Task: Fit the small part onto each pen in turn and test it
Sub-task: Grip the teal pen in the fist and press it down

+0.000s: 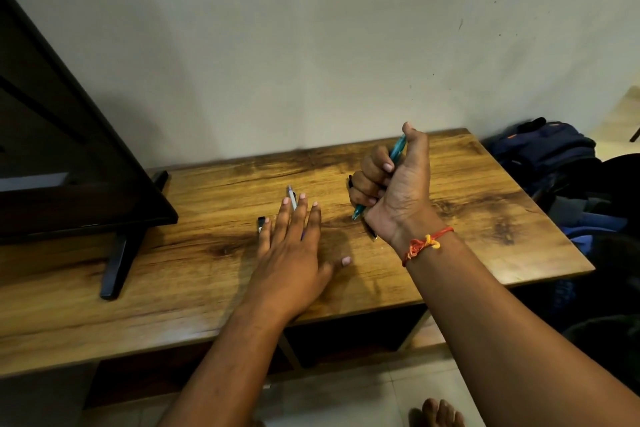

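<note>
teal pen (396, 149) gripped in right hand (391, 184) (fist closed)

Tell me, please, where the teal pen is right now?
In the head view, the teal pen is gripped in the raised right hand, right of centre above the wooden table, thumb on its top end.

The worktop (467, 218) lies bare on its right half, from the right hand (391, 184) out to the right edge, and along the near edge on the left. A television (69, 149) blocks the far left, its stand foot (119, 263) reaching toward the near edge. The wall (311, 45) closes the back. Mid-worktop, the flat left hand (294, 253) covers a white pen (292, 196), with a small black part (261, 224) just beside its fingers. Bags (554, 156) crowd the floor past the right edge.
</note>
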